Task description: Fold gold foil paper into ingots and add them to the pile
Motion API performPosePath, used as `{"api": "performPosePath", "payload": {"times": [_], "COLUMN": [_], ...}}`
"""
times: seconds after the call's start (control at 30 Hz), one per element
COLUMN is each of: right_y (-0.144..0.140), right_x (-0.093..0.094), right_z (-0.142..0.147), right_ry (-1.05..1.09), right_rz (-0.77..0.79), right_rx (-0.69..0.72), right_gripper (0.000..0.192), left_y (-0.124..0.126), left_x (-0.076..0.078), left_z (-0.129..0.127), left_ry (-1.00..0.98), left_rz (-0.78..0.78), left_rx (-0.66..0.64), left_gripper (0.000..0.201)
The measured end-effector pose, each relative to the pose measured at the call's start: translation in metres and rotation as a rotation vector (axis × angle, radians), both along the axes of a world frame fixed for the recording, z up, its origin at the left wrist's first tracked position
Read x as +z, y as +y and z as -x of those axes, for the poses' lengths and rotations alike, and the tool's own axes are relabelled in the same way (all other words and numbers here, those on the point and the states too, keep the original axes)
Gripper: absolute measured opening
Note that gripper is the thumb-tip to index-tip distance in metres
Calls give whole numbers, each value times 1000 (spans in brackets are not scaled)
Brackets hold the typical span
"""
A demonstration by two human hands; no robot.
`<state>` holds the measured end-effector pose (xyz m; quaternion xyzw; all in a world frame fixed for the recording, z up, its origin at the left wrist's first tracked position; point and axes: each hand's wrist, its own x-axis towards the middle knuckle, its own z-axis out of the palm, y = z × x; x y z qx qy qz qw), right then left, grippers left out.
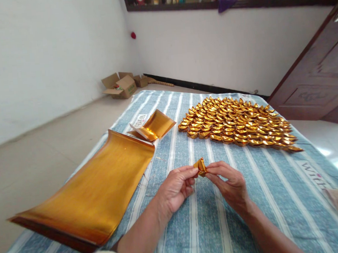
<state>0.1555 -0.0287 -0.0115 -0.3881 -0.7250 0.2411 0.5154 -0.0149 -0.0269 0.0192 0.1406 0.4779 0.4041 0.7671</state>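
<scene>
On the striped cloth (249, 198), a small gold paper (201, 166) is pinched between the left hand (176, 187) and right hand (231, 185); gold sheets (95, 189) lie left of them.

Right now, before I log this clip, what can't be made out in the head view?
- Folded gold paper piece: its fold state is hidden; fingertips of the left hand and right hand cover its ends.
- Stack of gold foil sheets: sheet count too fine to see.
- Print on the striped cloth: cut short, blurred.
- Cardboard boxes: contents too far away.
- Window shelf items: cut by the top edge.
</scene>
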Motion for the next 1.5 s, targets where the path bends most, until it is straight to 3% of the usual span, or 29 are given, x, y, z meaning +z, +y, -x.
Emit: {"api": "performPosePath", "payload": {"times": [0.23, 0.63, 0.83, 1.0, 1.23, 1.5], "right_y": [2, 0, -7, -9, -11, -12], "right_x": [1, -4, 2, 1, 0, -2], "right_z": [-6, -4, 2, 7, 8, 8], "right_ry": [-31, -71, -92, -80, -61, -34], "right_rz": [-22, -137, -180, -185, -118, -70], "right_rx": [48, -164, -102, -151, -161, -136], "right_gripper": [11, 21, 28, 22, 22, 24], "left_y": [1, -4, -5, -4, -3, -1], "left_x": [1, -7, -11, -12, -12, -11], "left_z": [3, -5, -8, -9, -8, -10], "left_ry": [-170, -275, -268, -253, -285, -249], "left_rz": [177, 18, -21, -37, -57, -63], "left_rx": [-23, 5, 58, 44, -23, 3], "left_gripper": [19, 10, 11, 11, 12, 12]}}
